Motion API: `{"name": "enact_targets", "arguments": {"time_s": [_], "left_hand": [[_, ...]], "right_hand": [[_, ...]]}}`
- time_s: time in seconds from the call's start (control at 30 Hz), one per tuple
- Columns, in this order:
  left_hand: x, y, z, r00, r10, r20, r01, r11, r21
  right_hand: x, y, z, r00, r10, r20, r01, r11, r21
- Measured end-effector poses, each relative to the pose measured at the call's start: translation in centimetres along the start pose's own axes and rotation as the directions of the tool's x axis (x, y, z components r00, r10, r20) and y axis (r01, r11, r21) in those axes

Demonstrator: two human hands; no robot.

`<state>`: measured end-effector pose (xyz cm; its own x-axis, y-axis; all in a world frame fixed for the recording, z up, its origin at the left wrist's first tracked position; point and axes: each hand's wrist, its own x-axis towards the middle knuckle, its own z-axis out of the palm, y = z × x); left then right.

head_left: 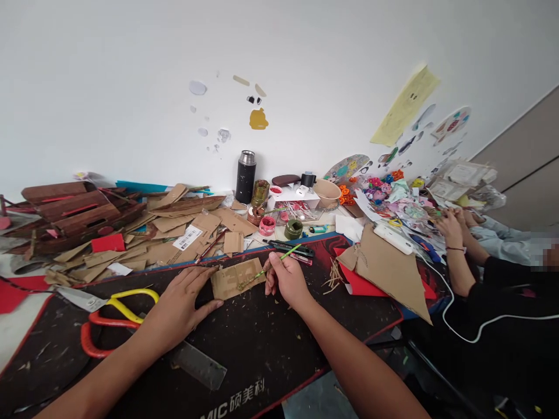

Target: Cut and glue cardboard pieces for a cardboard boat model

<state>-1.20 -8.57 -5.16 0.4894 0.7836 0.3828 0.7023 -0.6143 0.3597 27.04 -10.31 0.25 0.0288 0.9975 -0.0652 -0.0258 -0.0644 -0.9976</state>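
Note:
My left hand (181, 302) grips the left end of a small rectangular piece of cardboard (229, 278), thumb at its lower corner and fingers at its upper one. The cardboard lies on a dark mat and bears faint darker marks. In my right hand (288, 280) is a thin green paintbrush (290, 252), slanted with its tip down over the cardboard's right half. Beyond my hands stand an open jar of dark green paint (293, 229) and an open jar of red paint (267, 226). Large scissors (120, 308) with yellow and red handles lie beside my left forearm.
A clear ruler (200, 364) lies on the mat (262, 343). Cardboard scraps (166, 244) and a brown model boat (78, 212) fill the left. A black flask (246, 180) stands by the wall. At right are a cardboard sheet (384, 267), a white cable (445, 314) and another person's hands (452, 227).

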Motion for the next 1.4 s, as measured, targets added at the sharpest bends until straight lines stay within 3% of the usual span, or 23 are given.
{"name": "enact_targets", "arguments": {"time_s": [0.33,0.6,0.9,1.2,1.4], "left_hand": [[0.1,0.2,-0.1,1.0,0.003,-0.005,-0.003,1.0,-0.007],[0.0,0.0,0.1,1.0,0.014,-0.014,-0.014,1.0,0.012],[0.0,0.1,-0.1,1.0,0.012,-0.001,-0.012,1.0,0.006],[0.0,0.0,0.0,1.0,0.019,0.005,-0.019,1.0,0.018],[0.0,0.0,0.0,1.0,0.015,0.01,-0.015,1.0,0.02]], "right_hand": [[0.5,0.0,-2.9,0.976,-0.034,-0.213,0.04,0.999,0.021],[0.9,0.6,1.0,0.999,-0.025,-0.04,0.026,0.999,0.023],[1.2,-0.2,-2.9,0.973,-0.078,-0.216,0.077,0.997,-0.014],[1.3,0.6,0.9,0.998,-0.052,-0.048,0.053,0.998,0.02],[1.2,0.1,-1.6,0.991,-0.067,-0.115,0.064,0.998,-0.027]]}}
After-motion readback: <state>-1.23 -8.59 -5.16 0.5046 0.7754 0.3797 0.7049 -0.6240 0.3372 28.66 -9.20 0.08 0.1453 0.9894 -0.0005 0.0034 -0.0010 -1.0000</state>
